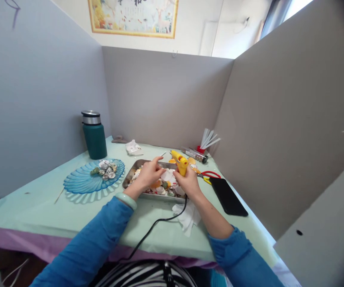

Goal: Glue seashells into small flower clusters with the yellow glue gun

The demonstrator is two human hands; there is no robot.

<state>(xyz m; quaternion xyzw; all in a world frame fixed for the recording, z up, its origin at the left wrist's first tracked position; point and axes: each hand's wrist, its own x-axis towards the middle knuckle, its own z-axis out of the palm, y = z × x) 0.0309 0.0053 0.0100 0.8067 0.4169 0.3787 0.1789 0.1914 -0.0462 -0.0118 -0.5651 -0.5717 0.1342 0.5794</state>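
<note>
My right hand (187, 182) is wrapped round a yellow hot glue gun (179, 161), its nozzle tilted up and away to the left. A black cord (156, 221) runs from it to the table's front edge. Over the left half of a metal tray (155, 196) hovers my left hand (150, 173), thumb and index finger apart, with nothing visible between them; its other fingers are partly hidden. Shells (161, 189) in white, orange and green fill the tray. A large white shell (168, 175) lies between the two hands; whether either touches it I cannot tell.
A blue scalloped plate (79, 179) carries a cluster of shells (106, 170). Behind it stands a green bottle (94, 137). At right are scissors (210, 174), a black phone (228, 197), a clear tube (196, 154) and glue sticks (208, 138). A crumpled tissue (187, 217) touches the cord.
</note>
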